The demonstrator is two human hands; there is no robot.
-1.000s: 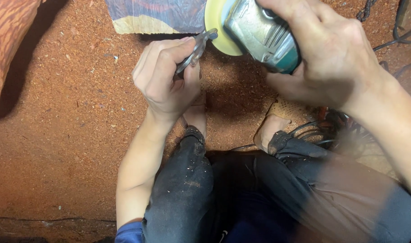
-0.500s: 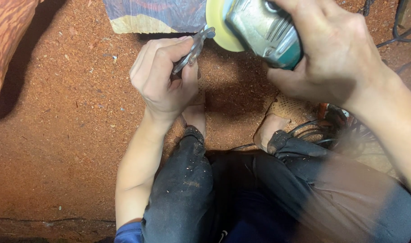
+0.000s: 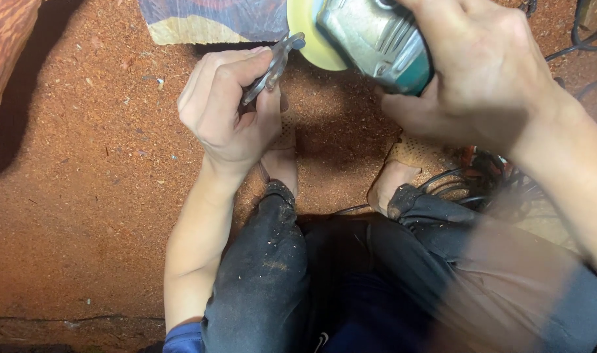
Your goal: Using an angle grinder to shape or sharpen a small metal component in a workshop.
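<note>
Since the earlier frames little had shifted: the left hand (image 3: 230, 108) had kept the small metal piece (image 3: 272, 62) up at the yellow disc (image 3: 308, 36) of the grinder (image 3: 377, 39), and the piece sat at much the same slant, its tip a touch closer to the disc's edge. That metal piece, thin, grey and curved, stuck out up and to the right from between the thumb and the curled fingers (image 3: 213, 78) of the left hand, so most of it lay above the fist, with its upper end touching or just beside the lower left rim of the disc; which of the two could not be told. The left hand was closed into a tight pinch on the lower part of the piece, fingers folded in against the palm. The right hand (image 3: 481, 72) was wrapped round the grey and green body of the grinder from the right, fingers closed over the housing, holding it tilted so the disc faced down and left. Both hands were raised above red, sawdust-covered ground (image 3: 83, 196). Below them were two bare feet, dark dusty trousers (image 3: 266, 281) and black cables (image 3: 462, 183) near the right foot. A painted board (image 3: 213, 19) lay at the top edge, just behind the disc
</note>
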